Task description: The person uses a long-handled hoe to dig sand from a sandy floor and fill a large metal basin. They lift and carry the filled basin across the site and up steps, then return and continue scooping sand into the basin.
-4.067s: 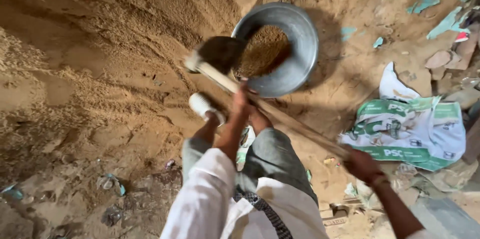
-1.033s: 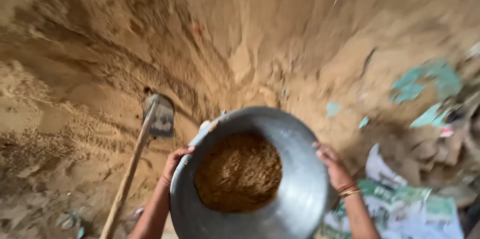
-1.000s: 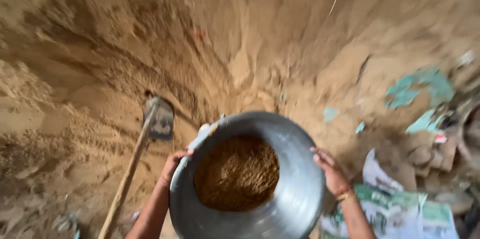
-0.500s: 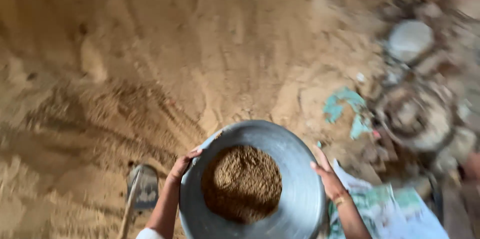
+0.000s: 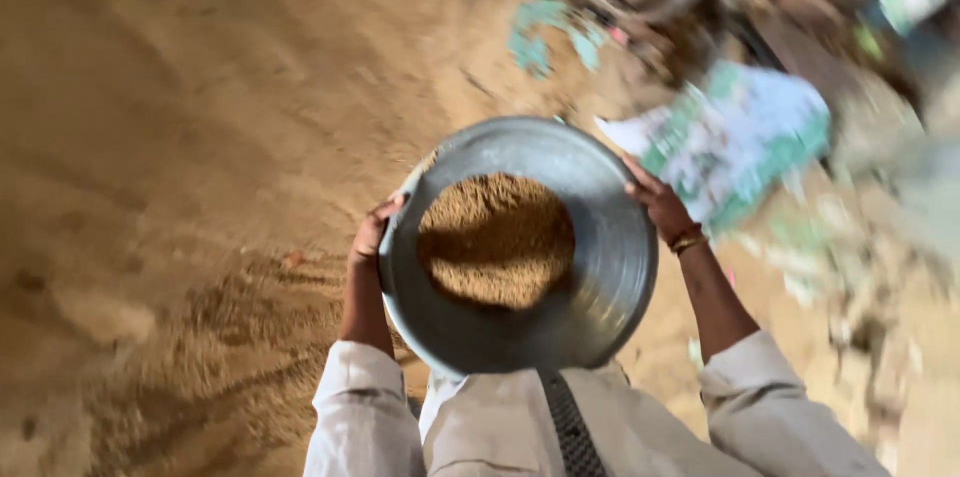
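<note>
Down on the left of the frame lies a big heap of sand (image 5: 180,137), brown and soft. Next comes the left hand (image 5: 372,235), with its fingers curled tight on the left rim of a round metal pan (image 5: 600,267). The pan sits in the middle of the frame, held up in front of the person's chest, and a pile of sand (image 5: 495,252) fills its bottom. The right hand (image 5: 655,202) grips the right rim, fingers wrapped over the edge. Both arms are bent and stick out of rolled white sleeves. Torn green and white bags (image 5: 735,137) lie at the upper right. I think the pan could tip if one hand slips, and the sand would spill out.
</note>
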